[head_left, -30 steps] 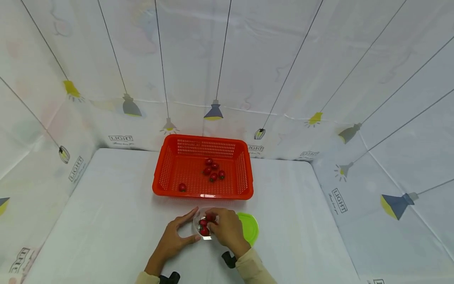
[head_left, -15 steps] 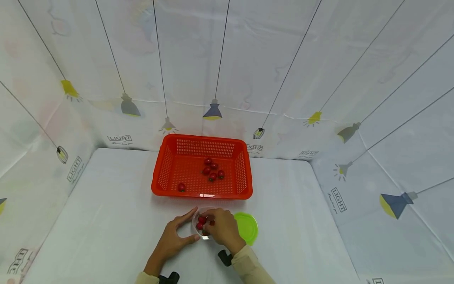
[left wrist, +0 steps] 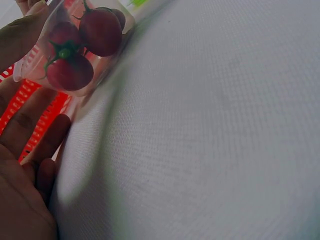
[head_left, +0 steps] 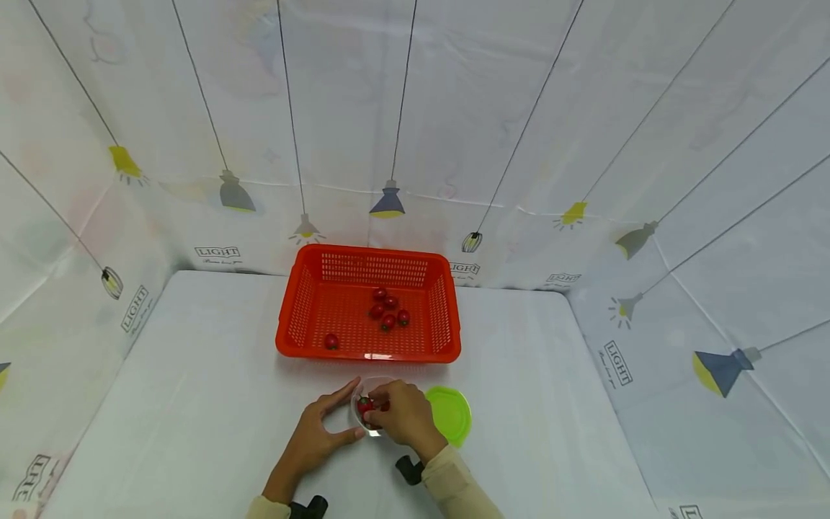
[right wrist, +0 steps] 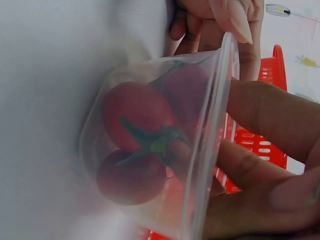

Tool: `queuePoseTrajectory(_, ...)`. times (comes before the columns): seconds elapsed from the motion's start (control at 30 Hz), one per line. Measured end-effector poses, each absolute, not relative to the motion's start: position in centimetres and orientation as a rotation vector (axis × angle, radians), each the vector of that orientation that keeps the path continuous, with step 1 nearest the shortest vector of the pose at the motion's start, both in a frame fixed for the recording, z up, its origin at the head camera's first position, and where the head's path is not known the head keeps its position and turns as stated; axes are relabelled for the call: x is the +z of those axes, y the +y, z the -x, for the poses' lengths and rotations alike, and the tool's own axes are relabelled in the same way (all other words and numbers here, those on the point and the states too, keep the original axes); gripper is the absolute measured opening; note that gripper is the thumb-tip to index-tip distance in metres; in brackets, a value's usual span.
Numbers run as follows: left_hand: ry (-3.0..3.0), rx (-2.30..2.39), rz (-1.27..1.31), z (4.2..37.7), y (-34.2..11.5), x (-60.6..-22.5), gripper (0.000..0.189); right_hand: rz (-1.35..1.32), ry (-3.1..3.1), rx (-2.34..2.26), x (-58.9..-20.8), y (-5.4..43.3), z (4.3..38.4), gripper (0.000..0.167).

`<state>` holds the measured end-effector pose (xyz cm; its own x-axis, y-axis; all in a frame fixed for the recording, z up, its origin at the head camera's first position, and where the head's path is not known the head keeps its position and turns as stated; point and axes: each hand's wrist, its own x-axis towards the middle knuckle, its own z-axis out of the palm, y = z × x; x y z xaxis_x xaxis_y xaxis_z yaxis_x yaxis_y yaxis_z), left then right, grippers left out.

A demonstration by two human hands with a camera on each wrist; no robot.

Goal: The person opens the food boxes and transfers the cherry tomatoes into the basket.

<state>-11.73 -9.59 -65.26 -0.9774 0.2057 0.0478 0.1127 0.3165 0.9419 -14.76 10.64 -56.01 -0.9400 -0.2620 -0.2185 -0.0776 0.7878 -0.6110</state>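
White tabletop (head_left: 551,404) bears a clear plastic cup (right wrist: 227,60); left hand (head_left: 315,436) flanks it, thumb and forefinger spread. Right hand (head_left: 410,417) reaches in to cherry tomatoes (right wrist: 135,115) — pinching or only touching, cannot tell. Apparent step: handling the tomatoes; next move likely needs fingers clear of the rim.

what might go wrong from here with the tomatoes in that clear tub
The right hand has fingers inside the clear tub, so a push on the rim might tip it. The tomatoes sit bunched together, so their green stalks may snag or tear. The green lid lies close beside the right hand and could get knocked.
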Motion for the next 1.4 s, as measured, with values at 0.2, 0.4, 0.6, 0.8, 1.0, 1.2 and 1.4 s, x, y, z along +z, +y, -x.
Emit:
queuePoseTrajectory(0.2, 2.467, 1.776, -0.281, 11.8, -9.5, -65.2, 0.084, 0.288, 2.678, -0.840, -56.0, 10.5, 14.9, 0.023)
queuePoseTrajectory(0.4, 2.492, 1.770, -0.289, 11.8, -9.5, -65.4, 0.084, 0.283, 2.651, -0.833, -56.0, 10.4, 14.9, 0.018)
queuePoseTrajectory(0.6, 2.482, 1.773, -0.282, 11.7, -9.5, -65.4, 0.085, 0.290, 2.649, -0.767, -56.3, 10.4, 15.0, 0.021)
queuePoseTrajectory(0.8, 2.467, 1.785, -0.272, 11.6, -9.5, -65.4, 0.086, 0.322, 2.623, -0.750, -56.3, 10.6, 14.9, 0.013)
queuePoseTrajectory(1.0, 2.466, 1.790, -0.277, 11.6, -9.5, -65.4, 0.086, 0.384, 2.591, -0.863, -56.0, 11.3, 14.7, 0.011)
queuePoseTrajectory(1.2, 2.478, 1.793, -0.312, 11.7, -9.5, -65.4, 0.084, 0.438, 2.567, -0.959, -56.2, 11.9, 14.7, 0.013)
queuePoseTrajectory(1.4, 2.464, 1.799, -0.297, 11.6, -9.5, -65.2, 0.084, 0.507, 2.557, -1.057, -56.1, 12.3, 14.6, 0.016)
